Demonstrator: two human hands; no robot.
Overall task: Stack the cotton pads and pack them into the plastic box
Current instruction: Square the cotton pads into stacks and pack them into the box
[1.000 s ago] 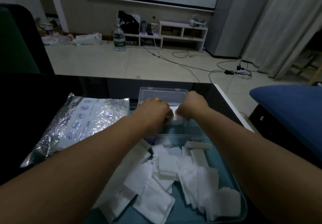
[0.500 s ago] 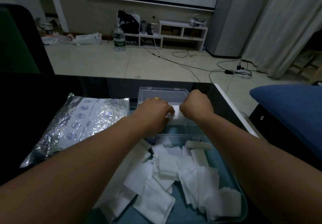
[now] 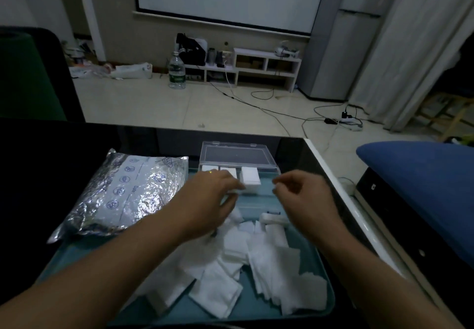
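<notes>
A clear plastic box (image 3: 272, 168) stands at the far end of a teal tray (image 3: 329, 303), its lid folded back. White stacks of cotton pads (image 3: 250, 176) stand side by side inside it. My left hand (image 3: 210, 198) reaches into the box's near left side, and its thumb and fingertips pinch the near edge of a pad stack (image 3: 232, 192). My right hand (image 3: 304, 196) hovers over the box's right end with loosely curled fingers and nothing in it. Loose cotton pads (image 3: 272, 259) lie heaped on the tray below both wrists.
A crinkled silver foil bag (image 3: 123, 193) lies to the left, partly on the tray. A small white roll with a blue band (image 3: 272, 217) sits between box and heap. The dark table's white edge (image 3: 333, 182) runs along the right, beside a blue cushion (image 3: 423, 175).
Both hands were together, lowering a pad stack into the box. My right hand has let go and drawn back to the right; my left hand has slid nearer, and the stacks in the box now show.
</notes>
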